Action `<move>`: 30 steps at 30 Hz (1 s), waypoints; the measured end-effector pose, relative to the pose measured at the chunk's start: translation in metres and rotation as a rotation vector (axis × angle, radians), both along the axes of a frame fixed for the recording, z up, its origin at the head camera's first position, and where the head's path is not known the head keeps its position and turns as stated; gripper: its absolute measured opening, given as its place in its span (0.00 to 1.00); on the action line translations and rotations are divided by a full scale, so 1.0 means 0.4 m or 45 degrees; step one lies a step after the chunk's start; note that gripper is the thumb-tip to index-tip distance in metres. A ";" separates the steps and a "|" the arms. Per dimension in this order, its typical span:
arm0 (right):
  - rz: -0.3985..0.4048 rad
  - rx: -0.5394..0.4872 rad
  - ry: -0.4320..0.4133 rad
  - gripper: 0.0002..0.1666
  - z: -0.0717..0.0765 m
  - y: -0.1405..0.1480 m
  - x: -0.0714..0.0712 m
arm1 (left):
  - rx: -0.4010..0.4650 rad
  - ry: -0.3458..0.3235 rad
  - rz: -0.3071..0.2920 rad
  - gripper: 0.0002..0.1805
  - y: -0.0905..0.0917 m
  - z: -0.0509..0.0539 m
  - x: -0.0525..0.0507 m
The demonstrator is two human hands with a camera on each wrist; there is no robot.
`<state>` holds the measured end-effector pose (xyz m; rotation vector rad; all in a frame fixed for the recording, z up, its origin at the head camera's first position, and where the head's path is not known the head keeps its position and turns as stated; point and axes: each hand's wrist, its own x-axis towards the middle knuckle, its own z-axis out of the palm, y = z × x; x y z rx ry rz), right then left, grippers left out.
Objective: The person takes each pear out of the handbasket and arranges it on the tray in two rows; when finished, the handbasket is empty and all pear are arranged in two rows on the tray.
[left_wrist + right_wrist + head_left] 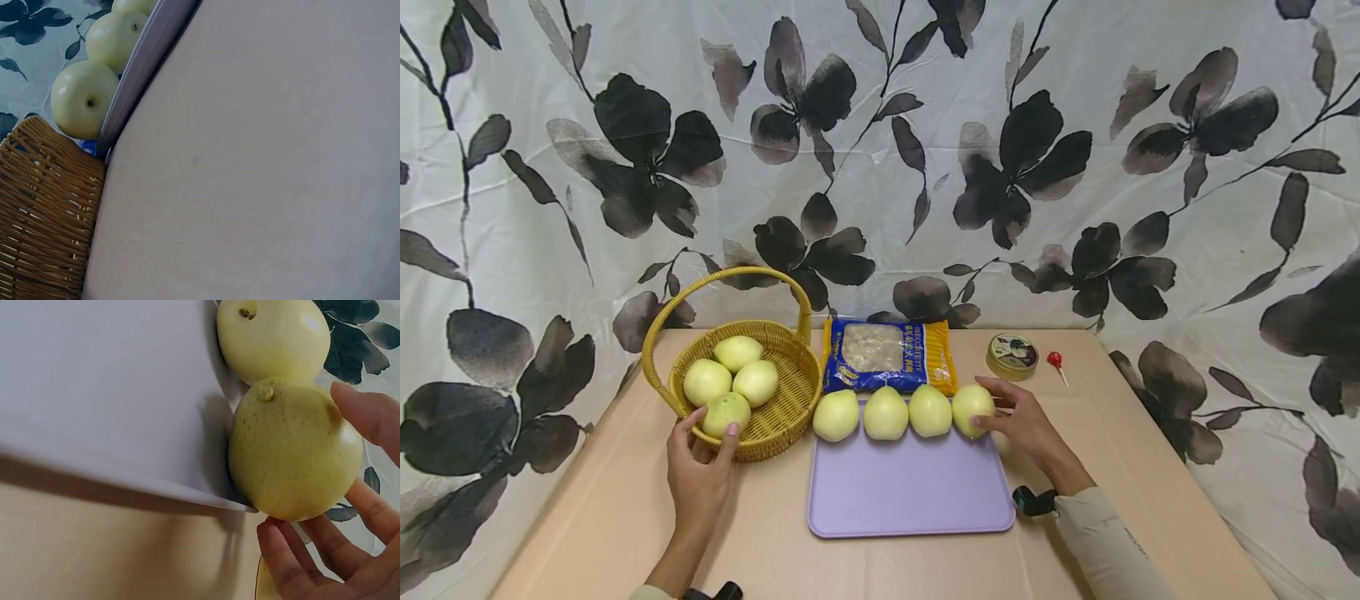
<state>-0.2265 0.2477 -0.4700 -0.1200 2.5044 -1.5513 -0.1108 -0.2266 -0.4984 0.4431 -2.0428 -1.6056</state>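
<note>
From where I stand, soft, even light covers the desk [767,533] around the tray [910,492]. The left wrist view is dimmer and cooler, slightly soft. The right wrist view shows diffuse shadows on the tray beside the nearest pear [294,456] and beneath its rim, which blurs; the next pear [272,337] carries pale glare.

Worktop [1112,417], pale peach, bearing directly: one round, handled yellow wicker basket [778,437], left; one lilac rectangular tray [910,492], centre; one blue-and-yellow packet [883,350] behind tray; one round tin [1012,357]; one red lollipop [1055,361], rightmost.
</note>
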 end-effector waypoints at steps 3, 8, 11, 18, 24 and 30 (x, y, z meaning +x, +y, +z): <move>-0.009 0.002 0.019 0.47 0.010 0.004 0.005 | -0.006 -0.003 0.007 0.35 0.000 0.000 0.001; -0.048 0.030 0.087 0.45 0.037 0.005 0.011 | -0.004 0.010 0.005 0.34 0.001 0.001 0.000; -0.060 0.049 0.156 0.45 0.061 -0.004 0.014 | -0.003 0.017 0.000 0.34 0.002 0.002 -0.001; -0.043 -0.013 0.295 0.42 0.125 -0.069 0.017 | 0.007 0.009 0.007 0.34 0.000 0.000 0.000; -0.002 -0.083 0.397 0.41 0.163 -0.147 0.013 | 0.021 0.002 -0.013 0.35 -0.001 0.002 0.000; 0.060 -0.125 0.435 0.40 0.186 -0.226 0.013 | 0.027 -0.003 -0.012 0.35 0.001 0.003 0.001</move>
